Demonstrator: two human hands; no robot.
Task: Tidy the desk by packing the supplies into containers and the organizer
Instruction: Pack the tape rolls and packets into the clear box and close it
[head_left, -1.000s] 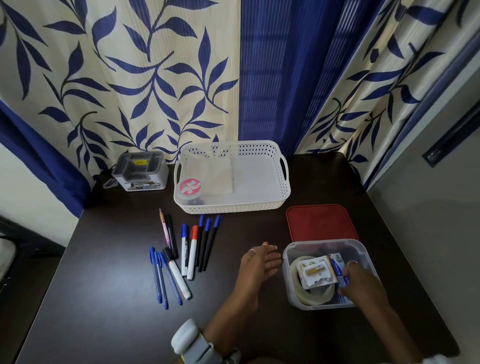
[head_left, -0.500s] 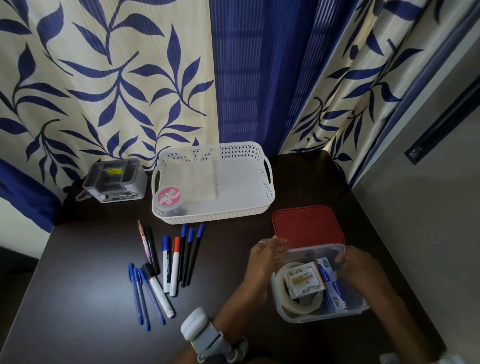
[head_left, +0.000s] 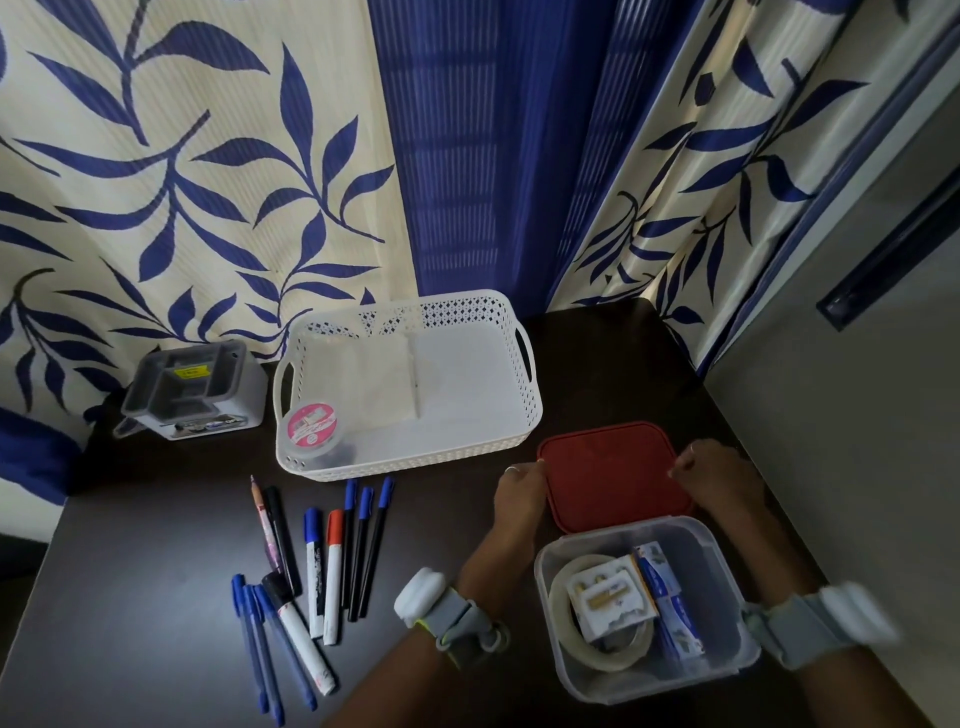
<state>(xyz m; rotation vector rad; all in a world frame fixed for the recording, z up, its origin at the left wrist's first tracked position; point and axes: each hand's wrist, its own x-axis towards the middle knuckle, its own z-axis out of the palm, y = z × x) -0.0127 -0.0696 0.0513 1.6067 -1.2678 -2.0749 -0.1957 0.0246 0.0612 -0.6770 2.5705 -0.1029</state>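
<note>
While a dark table carries a white perforated basket at the back, a red lid is gripped at its two side edges by the left hand and right hand. Just in front, a clear container holds a tape roll and small boxes, and pens and markers lie loose at the left.

home desk by leaf-print curtains
</note>
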